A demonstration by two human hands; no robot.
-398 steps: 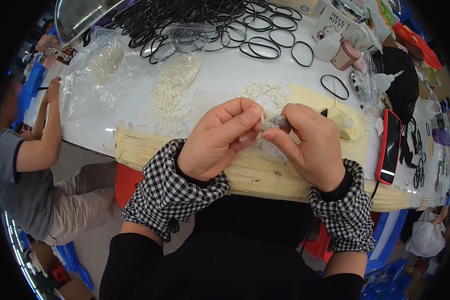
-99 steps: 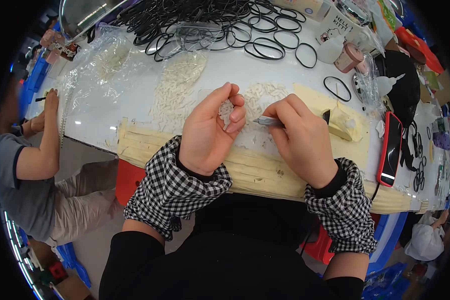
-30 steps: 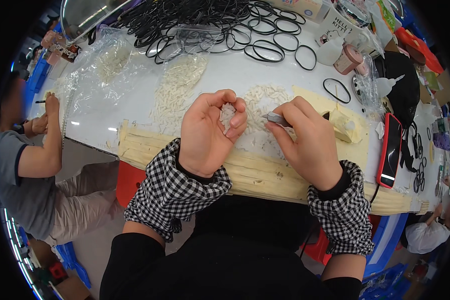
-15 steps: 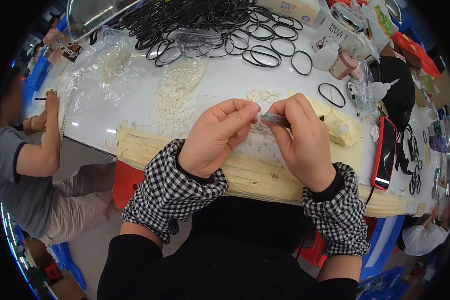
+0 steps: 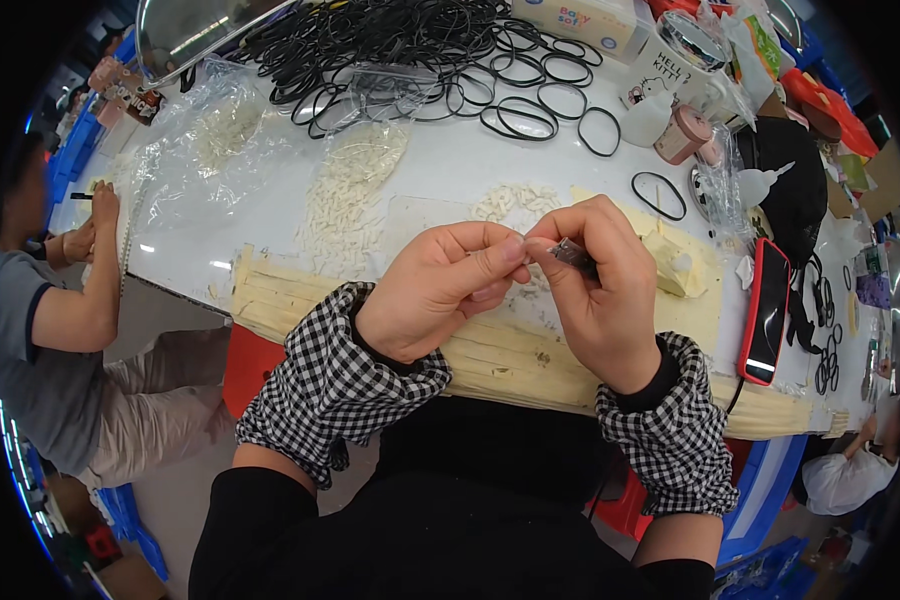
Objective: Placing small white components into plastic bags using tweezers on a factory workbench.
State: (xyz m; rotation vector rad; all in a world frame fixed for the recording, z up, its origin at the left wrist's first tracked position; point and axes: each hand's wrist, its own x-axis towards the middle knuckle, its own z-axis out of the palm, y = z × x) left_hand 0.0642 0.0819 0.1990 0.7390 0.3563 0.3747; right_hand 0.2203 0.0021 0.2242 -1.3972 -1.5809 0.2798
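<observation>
hands (image 5: 515, 290) meet over the tabletop's (image 5: 450, 170) near edge | heap of small pieces (image 5: 345, 200) behind-left — rubber rings (image 5: 420, 40) beyond | phone (image 5: 766, 310) right | seated person (image 5: 60, 330) far left

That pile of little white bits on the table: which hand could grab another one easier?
Probably left. The left hand pinches only something tiny, while the right hand grips a small metal tool.

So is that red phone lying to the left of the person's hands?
No, the red phone lies on the table to the right of the right hand.
</observation>
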